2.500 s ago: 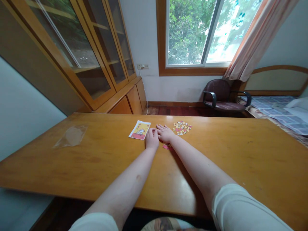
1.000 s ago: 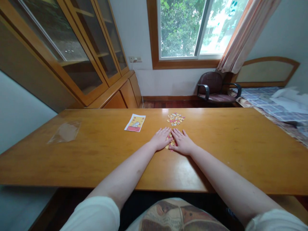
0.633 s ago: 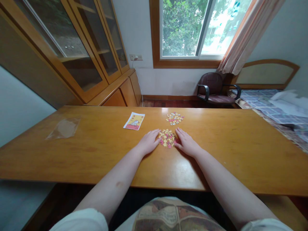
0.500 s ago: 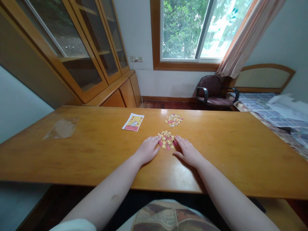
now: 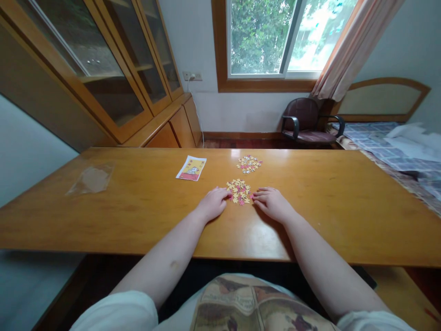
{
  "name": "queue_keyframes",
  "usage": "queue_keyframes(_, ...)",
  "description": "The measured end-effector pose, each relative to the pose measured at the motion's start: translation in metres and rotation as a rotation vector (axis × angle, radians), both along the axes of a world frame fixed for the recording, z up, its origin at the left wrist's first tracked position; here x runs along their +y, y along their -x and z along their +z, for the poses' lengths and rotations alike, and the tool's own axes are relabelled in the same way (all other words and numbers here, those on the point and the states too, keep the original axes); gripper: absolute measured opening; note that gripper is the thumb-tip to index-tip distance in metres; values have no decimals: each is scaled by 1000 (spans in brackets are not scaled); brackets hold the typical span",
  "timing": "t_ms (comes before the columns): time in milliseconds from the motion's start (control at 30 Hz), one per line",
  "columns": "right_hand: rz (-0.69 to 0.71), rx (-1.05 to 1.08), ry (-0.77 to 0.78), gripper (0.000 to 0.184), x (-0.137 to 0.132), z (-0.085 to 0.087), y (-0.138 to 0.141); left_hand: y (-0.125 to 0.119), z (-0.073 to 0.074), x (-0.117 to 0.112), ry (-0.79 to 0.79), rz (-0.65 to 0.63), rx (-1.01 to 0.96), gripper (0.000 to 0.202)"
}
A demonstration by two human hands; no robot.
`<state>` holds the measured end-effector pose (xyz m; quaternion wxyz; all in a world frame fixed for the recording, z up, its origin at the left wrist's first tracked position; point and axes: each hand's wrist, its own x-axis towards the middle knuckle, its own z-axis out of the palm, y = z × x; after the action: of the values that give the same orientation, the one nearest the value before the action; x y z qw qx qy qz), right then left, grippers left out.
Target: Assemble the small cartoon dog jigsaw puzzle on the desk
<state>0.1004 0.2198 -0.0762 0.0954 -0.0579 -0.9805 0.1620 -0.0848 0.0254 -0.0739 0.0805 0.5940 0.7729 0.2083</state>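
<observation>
Daylight from a wide window (image 5: 265, 37) fills the bedroom, and a long wooden table (image 5: 138, 216) spreads in front of the seated person. A tall glass-fronted cabinet (image 5: 103, 69) runs along the left wall. On the right a pale pink curtain (image 5: 347, 46) hangs beside the window, with a bed (image 5: 389, 142) below it and a dark armchair (image 5: 305, 122) just past the table's far edge.

Both bare forearms reach out over the tabletop. The left hand (image 5: 213, 204) lies palm down with its fingers loosely curled, gripping nothing, and its fingertips touch the left edge of the near heap of puzzle pieces (image 5: 238, 191). The right hand (image 5: 274, 203) also rests flat and unclenched, holding nothing, its fingers pointing leftward and just meeting the heap's right edge. The heap sits between the two hands.

Well away to the left of the left hand, a clear plastic bag (image 5: 91, 178) lies flat on the wood. Beyond that hand and slightly to its left lies a yellow and red picture card (image 5: 191, 168). A second heap of puzzle pieces (image 5: 249, 163) lies farther out, past the fingertips of both hands and apart from the near heap.
</observation>
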Motion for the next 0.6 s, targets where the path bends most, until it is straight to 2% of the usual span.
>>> queue_keyframes(200,-49,-14,21,34,6,7,-6,-2,4,-1,38,23,38,40)
queue_keyframes(333,63,-29,92,36,1,13,-9,-1,8,-3,48,59,62,36)
queue_keyframes(467,191,-48,152,31,-13,19,-7,0,10,-3,84,94,78,33)
queue_keyframes(600,142,10,109,30,-24,17,-3,-2,9,-4,29,39,89,30)
